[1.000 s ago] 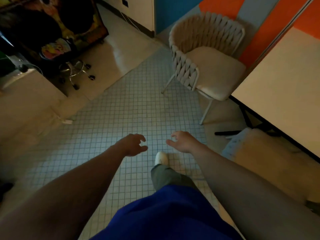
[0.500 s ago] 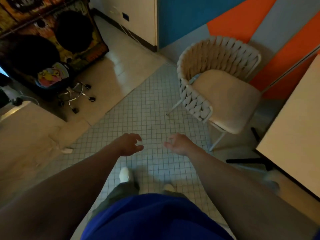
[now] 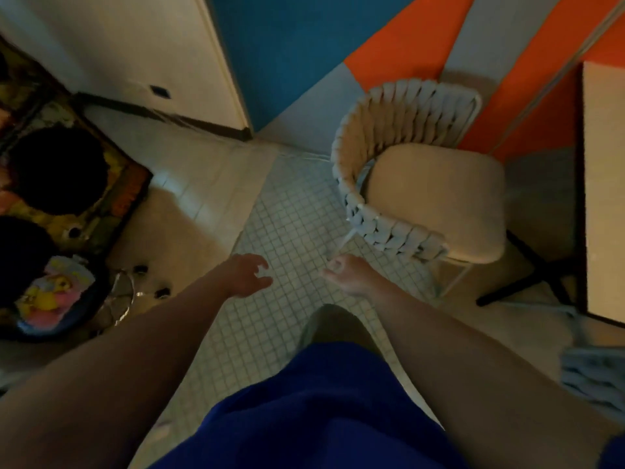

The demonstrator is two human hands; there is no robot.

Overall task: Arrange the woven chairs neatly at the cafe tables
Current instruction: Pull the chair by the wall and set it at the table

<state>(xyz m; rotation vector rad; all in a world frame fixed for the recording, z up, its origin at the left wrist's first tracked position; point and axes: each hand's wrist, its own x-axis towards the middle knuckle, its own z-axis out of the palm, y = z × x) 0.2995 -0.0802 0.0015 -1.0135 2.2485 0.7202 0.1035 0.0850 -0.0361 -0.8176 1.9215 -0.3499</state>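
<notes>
Chair [image 3: 436, 198]: just beside table [image 3: 605, 184], seat turned toward it, not tucked in.
Left hand [image 3: 245, 275]: fingers loosely curled, empty.
Right hand [image 3: 353, 277]: fingers loosely curled, empty.
Risk: one-sided push may skew chair against table.

I am standing on a strip of small pale square tiles [image 3: 270, 231], and it is running ahead of me. On my left it is giving way to bigger, smooth beige tiles [image 3: 189, 191], which are shining a little in the dim, warm light. Ahead, a cream wall [image 3: 118, 38] is meeting a painted wall with a blue field [image 3: 297, 45], orange bands [image 3: 399, 45] and a grey band [image 3: 500, 32]. A dark skirting board [image 3: 169, 118] is running along the cream wall, below a small dark socket [image 3: 159, 92]. At the far left a colourful board [image 3: 111, 184] is showing two black round holes, and beside it a stool on castors [image 3: 125, 299] is standing.
</notes>
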